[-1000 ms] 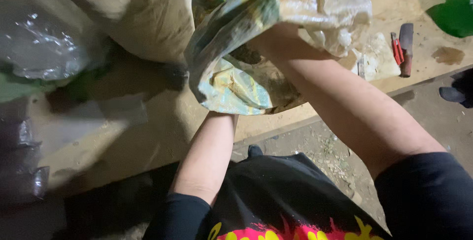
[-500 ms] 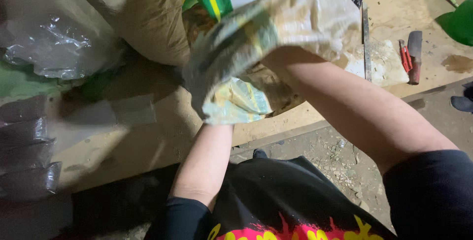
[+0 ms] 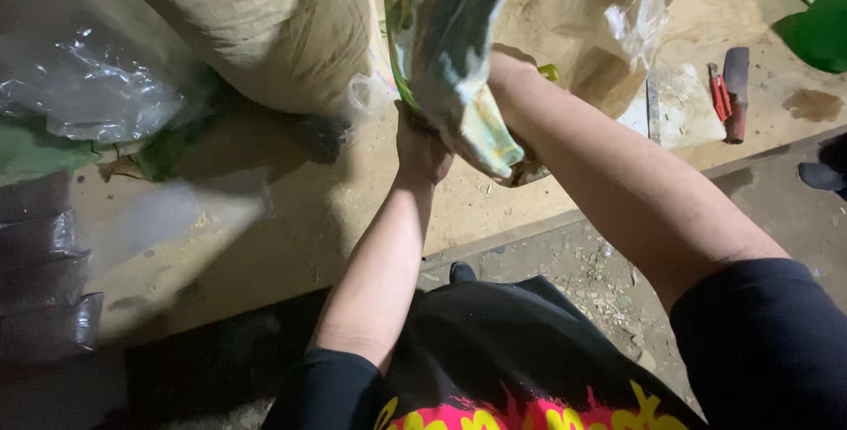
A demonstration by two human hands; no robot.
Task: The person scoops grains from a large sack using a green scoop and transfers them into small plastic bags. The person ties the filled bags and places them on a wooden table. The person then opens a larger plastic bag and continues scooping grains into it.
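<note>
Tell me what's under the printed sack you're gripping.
Under the printed sack, the sandy wooden board shows, and the left hand clutches its lower edge. The right hand is mostly buried in the folds; the sack's contents are hidden.

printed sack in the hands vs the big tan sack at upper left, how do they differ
The printed sack is green and yellow with a glossy, patterned skin; the big tan sack is plain and dull beige. The printed sack is held up off the board, gripped by the left hand and the right hand; the tan sack rests untouched. The printed sack looks crumpled, the tan sack bulging full. Both are soft sacks.
</note>
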